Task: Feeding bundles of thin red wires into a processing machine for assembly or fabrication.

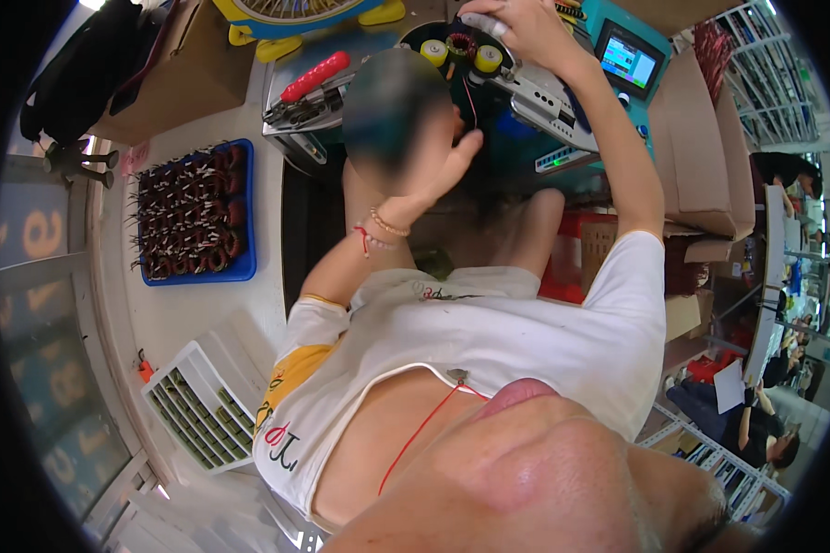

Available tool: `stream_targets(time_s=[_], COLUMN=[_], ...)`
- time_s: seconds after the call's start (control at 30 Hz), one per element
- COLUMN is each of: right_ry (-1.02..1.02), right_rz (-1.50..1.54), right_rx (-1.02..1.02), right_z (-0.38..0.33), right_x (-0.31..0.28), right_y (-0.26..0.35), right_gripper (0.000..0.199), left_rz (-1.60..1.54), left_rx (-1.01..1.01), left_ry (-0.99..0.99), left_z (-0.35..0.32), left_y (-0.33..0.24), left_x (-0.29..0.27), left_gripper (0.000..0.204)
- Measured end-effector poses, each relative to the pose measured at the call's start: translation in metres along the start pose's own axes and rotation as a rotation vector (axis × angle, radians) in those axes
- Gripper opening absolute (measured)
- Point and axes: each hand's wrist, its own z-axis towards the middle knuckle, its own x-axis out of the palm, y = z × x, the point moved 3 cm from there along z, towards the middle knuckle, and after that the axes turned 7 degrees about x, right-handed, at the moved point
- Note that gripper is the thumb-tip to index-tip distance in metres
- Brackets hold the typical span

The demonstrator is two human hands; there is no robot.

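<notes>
White table (180,323) runs down the person's left side, and a teal machine (636,20) with a lit screen (630,61) stands in front, toward the right. An open cardboard box (696,152) sits beyond the right arm. On the table, a blue tray (249,212) holds rows of dark red wound rings (189,212); nearer the body, a white tray (194,355) holds green pieces in slots.

The right hand (530,35) is at the top of the machine, its fingers bent over a pale rounded part (487,26); I cannot tell whether they grip it or only rest there. The left hand (438,161) hangs below, thumb held out; blur hides most of its fingers, so their state cannot be told. A red-handled tool (315,77) lies to its left.

Yellow rollers (488,59) flank the coil (460,44), a dark red ring on the machine, near the right hand. From the coil a thin wire (470,100) runs down toward the left thumb; whether they touch is unclear.
</notes>
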Motion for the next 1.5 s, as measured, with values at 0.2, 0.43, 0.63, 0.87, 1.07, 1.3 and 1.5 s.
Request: stream_targets(time_s=[0.2, 0.43, 0.63, 0.87, 1.07, 1.3, 1.5], right_ry=[0.474, 0.691, 0.051, -0.21, 0.259, 0.465, 0.628], right_rz=[0.341, 0.043, -0.056, -0.008, 0.404, 0.573, 0.683], right_rx=[0.044, -0.016, -0.41, -0.381, 0.124, 0.253, 0.215], right_z=[0.045, 0.024, -0.09, -0.078, 0.026, 0.035, 0.045], right_x=[0.032, 0.005, 0.052, 0.039, 0.025, 0.045, 0.06], right_y=[-0.046, -0.06, 0.022, 0.034, -0.036, -0.043, -0.065], right_gripper=[0.04, 0.057, 0.046, 0.033, 0.043, 0.041, 0.045], left_rz=[-0.363, -0.049, 0.276, 0.622, 0.804, -0.473, -0.274], left_rx=[-0.097, 0.019, 0.235, 0.589, 0.472, -0.404, -0.216], left_ry=[0.148, 0.136, 0.176, 0.101, 0.162, 0.373, 0.385], left_z=[-0.025, 0.009, 0.071, 0.062, 0.04, 0.043, 0.019], left_y=[-0.008, 0.055, 0.078, 0.069, 0.034, -0.076, -0.047], left_x=[0.017, -0.019, -0.008, -0.008, -0.001, -0.014, -0.024], left_gripper=[0.037, 0.054, 0.073, 0.059, 0.061, 0.044, 0.051])
